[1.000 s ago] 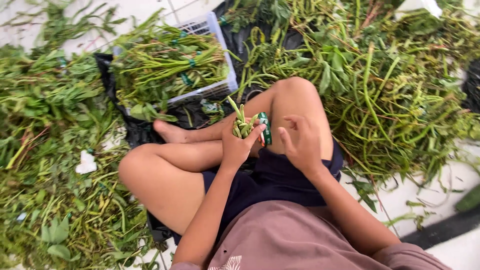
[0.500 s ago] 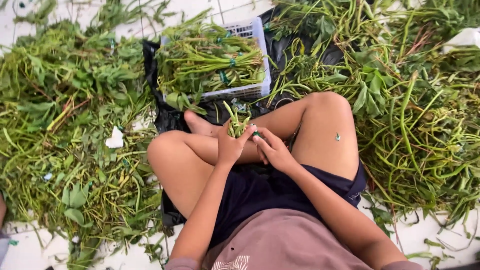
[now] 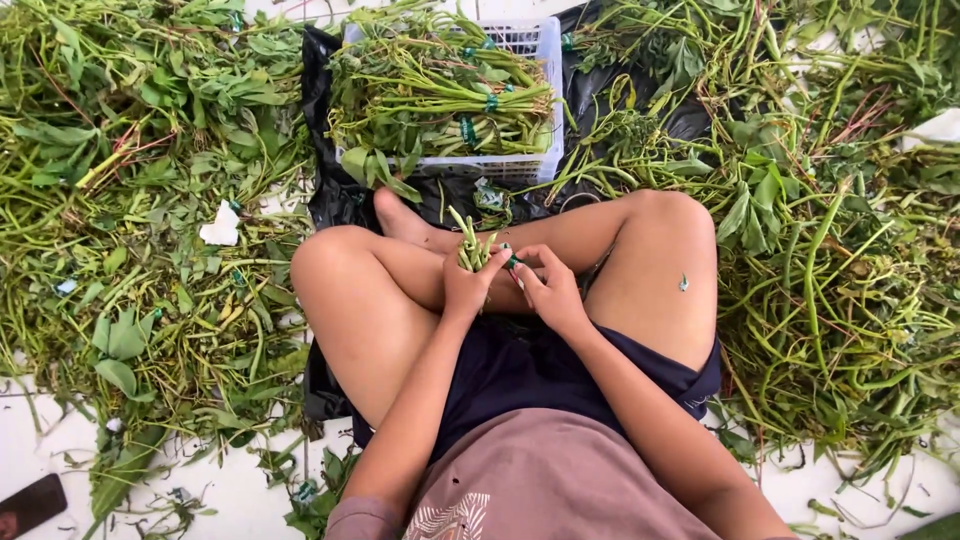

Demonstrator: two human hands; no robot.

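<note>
I sit cross-legged on the floor. My left hand [image 3: 468, 290] grips a small bundle of green stems [image 3: 468, 245] upright over my shins. My right hand [image 3: 545, 290] rests against it, fingers pinched on a green tie band [image 3: 512, 262] at the bundle's side. Beyond my foot stands a white plastic crate [image 3: 548, 100] filled with tied bundles of stems [image 3: 440, 100].
Heaps of loose green stems and leaves cover the floor on the left [image 3: 130, 200] and on the right [image 3: 820, 230]. A black plastic sheet [image 3: 325, 190] lies under the crate and my legs. A dark flat object [image 3: 30, 505] sits at the bottom left on white floor.
The view has shifted, so the crate and my legs sit further right and lower in frame. My hands stay together on the bundle, with the right hand now lower beside it.
</note>
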